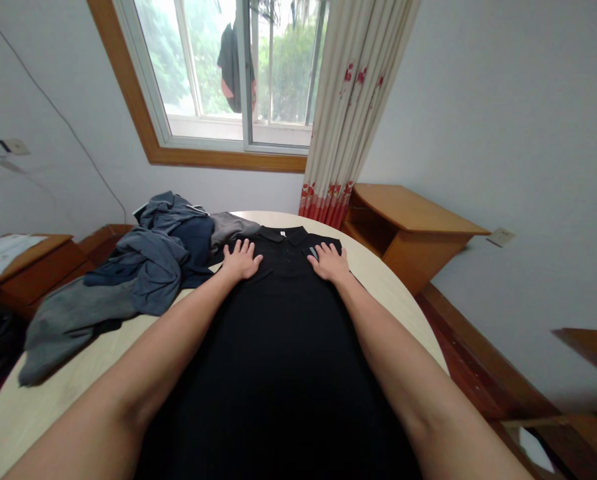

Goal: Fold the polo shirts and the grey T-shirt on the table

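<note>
A black polo shirt (284,257) lies spread on the round pale table (398,293), its collar at the far side and a small white label inside the neck. My left hand (242,259) rests flat on the shirt's left shoulder area, fingers spread. On the opposite side my right hand (329,262) presses flat near the right sleeve, fingers apart, beside a small grey patch on the cloth. The lower part of the shirt blends with the dark shape close to me, so its hem cannot be made out.
Crumpled grey and navy clothes (158,260) are heaped on the table's left. A wooden cabinet (418,213) stands at the right behind the table, beside a floral curtain (358,100) and a window (228,73). Another wooden cabinet (33,267) is at far left.
</note>
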The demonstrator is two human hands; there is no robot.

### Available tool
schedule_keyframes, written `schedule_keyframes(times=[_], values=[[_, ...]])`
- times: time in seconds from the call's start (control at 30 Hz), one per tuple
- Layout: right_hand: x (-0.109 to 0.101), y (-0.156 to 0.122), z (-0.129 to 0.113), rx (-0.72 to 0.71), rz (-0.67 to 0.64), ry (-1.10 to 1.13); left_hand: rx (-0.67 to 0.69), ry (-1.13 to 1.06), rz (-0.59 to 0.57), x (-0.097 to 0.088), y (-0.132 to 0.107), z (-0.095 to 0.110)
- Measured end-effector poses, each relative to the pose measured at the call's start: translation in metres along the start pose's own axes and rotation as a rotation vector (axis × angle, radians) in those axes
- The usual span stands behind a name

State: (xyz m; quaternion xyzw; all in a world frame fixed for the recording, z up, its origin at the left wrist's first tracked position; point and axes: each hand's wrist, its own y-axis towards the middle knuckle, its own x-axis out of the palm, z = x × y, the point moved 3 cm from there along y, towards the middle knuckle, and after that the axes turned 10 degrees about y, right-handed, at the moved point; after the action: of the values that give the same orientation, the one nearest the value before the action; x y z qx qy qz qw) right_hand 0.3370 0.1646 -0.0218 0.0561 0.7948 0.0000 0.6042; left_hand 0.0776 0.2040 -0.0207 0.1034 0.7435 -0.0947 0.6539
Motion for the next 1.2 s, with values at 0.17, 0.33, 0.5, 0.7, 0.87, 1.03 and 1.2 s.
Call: schedule_keyframes(times=[0.17, 0.33, 0.5, 0.7, 0.87, 1.03, 1.2], values=[[0.014, -0.053, -0.066, -0.217, 0.047, 0.066, 0.242, 0.004, 0.218, -0.003, -0.070, 0.045], [0.028, -0.113, -0.088, -0.247, -0.065, 0.145, 0.266, -0.043, 0.114, 0.011, -0.131, 0.039], [0.013, -0.154, -0.056, -0.187, -0.082, 0.143, 0.225, -0.018, 0.068, 0.013, -0.175, 0.011], [-0.005, -0.185, 0.008, -0.046, -0.048, 0.089, 0.153, -0.005, 0.034, 0.017, -0.217, -0.015], [-0.010, -0.197, 0.012, 0.066, -0.037, 0.070, 0.096, 0.006, 0.018, 0.012, -0.232, -0.009], [0.011, -0.211, -0.073, -0.169, -0.108, 0.166, 0.297, -0.058, 0.066, 0.003, -0.241, 0.057], [0.018, -0.220, -0.080, -0.199, -0.075, 0.186, 0.277, -0.090, 0.072, 0.009, -0.245, 0.054]])
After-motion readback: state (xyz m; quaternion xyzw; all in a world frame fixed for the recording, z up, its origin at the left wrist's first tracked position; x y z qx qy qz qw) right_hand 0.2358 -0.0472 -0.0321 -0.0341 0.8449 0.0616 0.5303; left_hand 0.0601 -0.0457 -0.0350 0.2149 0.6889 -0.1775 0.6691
